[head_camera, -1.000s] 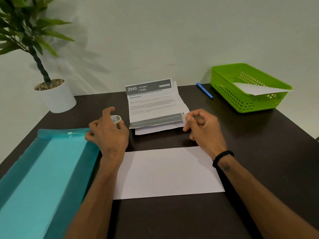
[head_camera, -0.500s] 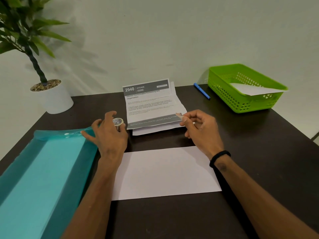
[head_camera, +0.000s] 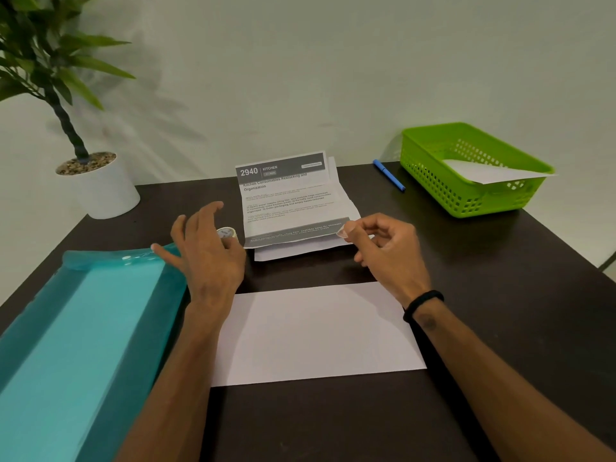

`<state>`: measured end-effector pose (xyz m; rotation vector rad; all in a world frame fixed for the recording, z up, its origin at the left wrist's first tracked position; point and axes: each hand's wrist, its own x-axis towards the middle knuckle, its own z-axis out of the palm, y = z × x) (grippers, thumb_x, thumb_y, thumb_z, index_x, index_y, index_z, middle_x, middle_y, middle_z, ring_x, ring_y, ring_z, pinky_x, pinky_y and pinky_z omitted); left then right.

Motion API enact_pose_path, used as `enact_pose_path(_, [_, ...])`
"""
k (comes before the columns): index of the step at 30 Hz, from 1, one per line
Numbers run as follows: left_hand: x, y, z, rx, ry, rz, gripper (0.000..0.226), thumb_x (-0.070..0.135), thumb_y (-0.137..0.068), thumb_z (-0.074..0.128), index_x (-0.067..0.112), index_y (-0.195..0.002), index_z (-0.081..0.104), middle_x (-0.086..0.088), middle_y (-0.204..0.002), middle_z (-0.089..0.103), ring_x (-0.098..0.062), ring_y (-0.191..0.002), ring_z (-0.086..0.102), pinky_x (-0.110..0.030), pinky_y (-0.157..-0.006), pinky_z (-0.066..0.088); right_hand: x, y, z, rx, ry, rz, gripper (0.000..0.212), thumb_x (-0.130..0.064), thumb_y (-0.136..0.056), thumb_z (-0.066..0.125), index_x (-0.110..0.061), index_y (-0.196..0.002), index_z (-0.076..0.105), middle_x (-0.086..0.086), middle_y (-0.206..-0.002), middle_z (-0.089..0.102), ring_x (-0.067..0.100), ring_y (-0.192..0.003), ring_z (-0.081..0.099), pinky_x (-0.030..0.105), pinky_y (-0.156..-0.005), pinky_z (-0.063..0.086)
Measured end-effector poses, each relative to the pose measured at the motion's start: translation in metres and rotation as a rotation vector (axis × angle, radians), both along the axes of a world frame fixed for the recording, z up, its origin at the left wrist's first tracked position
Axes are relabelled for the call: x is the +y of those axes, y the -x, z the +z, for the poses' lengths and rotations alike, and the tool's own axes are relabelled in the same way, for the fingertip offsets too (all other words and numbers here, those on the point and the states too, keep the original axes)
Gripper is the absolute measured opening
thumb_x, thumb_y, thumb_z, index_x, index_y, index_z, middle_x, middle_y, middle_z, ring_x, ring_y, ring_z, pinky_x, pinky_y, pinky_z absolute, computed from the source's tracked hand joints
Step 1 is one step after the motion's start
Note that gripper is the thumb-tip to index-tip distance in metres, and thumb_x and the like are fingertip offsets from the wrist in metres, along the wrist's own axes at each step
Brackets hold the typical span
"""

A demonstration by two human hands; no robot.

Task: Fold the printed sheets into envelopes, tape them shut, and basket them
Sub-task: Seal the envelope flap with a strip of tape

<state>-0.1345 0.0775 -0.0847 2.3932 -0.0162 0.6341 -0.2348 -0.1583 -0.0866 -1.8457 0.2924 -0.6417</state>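
Printed sheets (head_camera: 293, 201) creased, right hand (head_camera: 383, 248) pinching tape piece (head_camera: 341, 232) (fingers curled), left hand (head_camera: 206, 248) splayed

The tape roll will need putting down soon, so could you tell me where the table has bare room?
Free: dark table right of the white envelope, below the green basket. Crowded: left, where the teal tray borders the left hand.

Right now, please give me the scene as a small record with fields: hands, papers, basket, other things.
left hand: fingers spread, tape roll by its thumb, grip unclear
right hand: pinches a small tape piece
white envelope: flat on the dark table, nearest the person
printed sheets: creased stack behind it
green basket: far right, holds one white paper
teal tray: left
blue pen: beside basket
potted plant: far left
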Motion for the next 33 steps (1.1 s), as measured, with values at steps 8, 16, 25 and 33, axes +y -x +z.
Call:
enact_pose_path(8, [-0.029, 0.023, 0.008, -0.39, 0.141, -0.22, 0.03, 0.027, -0.1, 0.058, 0.019, -0.128, 0.065, -0.001, -0.12, 0.069, -0.019, -0.117, 0.054, -0.039, -0.102, 0.046, 0.001, 0.001, 0.001, 0.017, 0.043, 0.026, 0.008, -0.021, -0.091, 0.08, -0.019, -0.095, 0.073, -0.002, -0.092, 0.076, 0.012, -0.061, 0.07, 0.025, -0.059, 0.058])
enact_pose_path(16, [-0.074, 0.062, 0.0, -0.046, 0.267, -0.724, 0.038, 0.04, -0.093, 0.075, 0.031, -0.127, 0.063, 0.013, -0.099, 0.068, -0.007, -0.093, 0.065, -0.019, -0.075, 0.057, 0.004, 0.005, 0.003, -0.034, 0.064, 0.162, 0.019, -0.011, -0.087, 0.082, -0.016, -0.098, 0.067, 0.0, -0.085, 0.074, 0.02, -0.074, 0.073, 0.035, -0.067, 0.064])
enact_pose_path(25, [-0.068, 0.055, 0.004, 0.119, 0.479, -0.652, 0.03, 0.011, -0.098, 0.066, 0.026, -0.123, 0.067, 0.003, -0.081, 0.075, -0.008, -0.084, 0.073, -0.03, -0.073, 0.06, 0.003, 0.005, 0.004, -0.012, -0.004, 0.21, 0.025, -0.018, -0.092, 0.078, -0.009, -0.114, 0.074, 0.005, -0.091, 0.079, 0.003, -0.061, 0.069, 0.02, -0.056, 0.055])
enact_pose_path(33, [-0.07, 0.057, 0.004, 0.153, 0.486, -0.728, 0.033, 0.011, -0.099, 0.065, 0.026, -0.128, 0.064, 0.004, -0.081, 0.076, -0.007, -0.083, 0.074, -0.033, -0.085, 0.062, -0.005, 0.003, 0.003, 0.039, -0.006, 0.174, 0.022, -0.022, -0.092, 0.077, -0.011, -0.111, 0.077, -0.001, -0.089, 0.079, 0.009, -0.057, 0.066, 0.021, -0.057, 0.056])
